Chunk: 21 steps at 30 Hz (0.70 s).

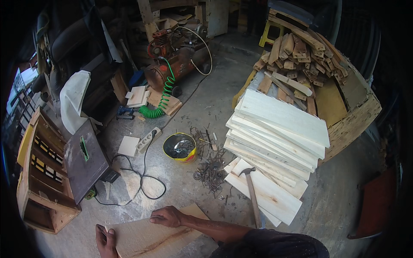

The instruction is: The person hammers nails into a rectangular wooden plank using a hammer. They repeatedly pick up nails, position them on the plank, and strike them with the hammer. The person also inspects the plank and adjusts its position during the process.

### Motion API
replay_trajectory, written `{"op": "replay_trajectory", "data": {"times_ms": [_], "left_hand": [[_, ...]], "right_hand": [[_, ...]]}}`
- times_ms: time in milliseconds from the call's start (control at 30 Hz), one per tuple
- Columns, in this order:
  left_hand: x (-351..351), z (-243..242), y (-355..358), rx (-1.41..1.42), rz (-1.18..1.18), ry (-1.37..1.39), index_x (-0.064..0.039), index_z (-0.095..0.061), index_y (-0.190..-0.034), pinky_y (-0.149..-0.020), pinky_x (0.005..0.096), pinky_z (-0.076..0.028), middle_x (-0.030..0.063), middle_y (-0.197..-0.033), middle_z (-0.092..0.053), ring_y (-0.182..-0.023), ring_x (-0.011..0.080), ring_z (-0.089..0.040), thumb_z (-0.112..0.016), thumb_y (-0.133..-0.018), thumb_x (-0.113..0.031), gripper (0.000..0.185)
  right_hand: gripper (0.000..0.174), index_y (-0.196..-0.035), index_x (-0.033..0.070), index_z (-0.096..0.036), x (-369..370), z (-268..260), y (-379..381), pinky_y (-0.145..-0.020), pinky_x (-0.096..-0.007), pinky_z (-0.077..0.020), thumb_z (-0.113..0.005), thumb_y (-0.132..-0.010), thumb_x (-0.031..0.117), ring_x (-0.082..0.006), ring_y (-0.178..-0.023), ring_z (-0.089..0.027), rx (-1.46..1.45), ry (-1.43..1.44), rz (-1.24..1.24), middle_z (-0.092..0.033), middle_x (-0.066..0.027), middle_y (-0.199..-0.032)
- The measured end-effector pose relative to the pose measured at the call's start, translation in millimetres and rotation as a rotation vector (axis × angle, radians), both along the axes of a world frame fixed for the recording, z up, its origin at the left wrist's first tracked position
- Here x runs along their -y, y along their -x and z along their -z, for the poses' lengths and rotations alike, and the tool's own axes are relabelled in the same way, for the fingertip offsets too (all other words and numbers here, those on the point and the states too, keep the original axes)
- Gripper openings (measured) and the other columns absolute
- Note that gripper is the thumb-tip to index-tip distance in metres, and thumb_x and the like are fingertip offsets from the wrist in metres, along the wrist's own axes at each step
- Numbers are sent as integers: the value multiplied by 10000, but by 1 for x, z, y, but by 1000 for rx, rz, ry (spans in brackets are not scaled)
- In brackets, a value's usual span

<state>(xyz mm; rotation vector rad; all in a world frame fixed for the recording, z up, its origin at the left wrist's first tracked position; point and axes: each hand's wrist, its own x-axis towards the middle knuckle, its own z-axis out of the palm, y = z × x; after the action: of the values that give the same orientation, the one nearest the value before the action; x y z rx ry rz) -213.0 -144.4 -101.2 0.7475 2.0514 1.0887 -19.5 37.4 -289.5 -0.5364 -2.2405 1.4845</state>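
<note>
A sawn wooden board point(155, 238) with a brown streak in its grain lies before me at the bottom of the view. My left hand point(107, 242) grips its left end, thumb on the top face. My right hand point(166, 216) is closed over the board's far edge, and its forearm crosses the board's right part. To the right, a claw hammer point(252, 193) rests on pale planks point(274, 196) at the foot of a large plank stack point(280, 122). Beyond my hands, loose nails point(211, 175) lie heaped beside a yellow-rimmed bucket point(179, 160) with metal pieces inside.
At left, a table saw point(85, 161) leans near a wooden frame point(45, 193). Its black cable point(143, 190) loops across sawdust to a power strip point(149, 139). Farther back are a nail gun point(125, 112), green coiled hose point(164, 103) and air compressor point(180, 64). Wood blocks point(297, 58) are piled back right.
</note>
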Motion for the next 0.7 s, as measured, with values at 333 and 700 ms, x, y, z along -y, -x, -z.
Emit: {"op": "replay_trajectory", "data": {"times_ms": [333,700], "left_hand": [[-2,-6,-6,25,5,-33,141,-245,-1567,-1251,422,-238,303,-1643,-285,-1529,343,-301,-652,-1008,-474,925],[12,24,20,-80,-54,-23,62,-352,-1565,-1184,424,-352,274,-1550,-465,-1446,329,-445,-492,-1085,-489,744]], "right_hand": [[460,-1034,77,-700,1,3,1,-705,-398,-497,-555,-1038,513,-276,-708,-650,-39,-28,18,-652,-110,-779],[465,-1029,77,-696,1,3,1,-712,-408,-498,-548,-1037,517,-296,-719,-649,-42,-11,19,-644,-122,-778]]}}
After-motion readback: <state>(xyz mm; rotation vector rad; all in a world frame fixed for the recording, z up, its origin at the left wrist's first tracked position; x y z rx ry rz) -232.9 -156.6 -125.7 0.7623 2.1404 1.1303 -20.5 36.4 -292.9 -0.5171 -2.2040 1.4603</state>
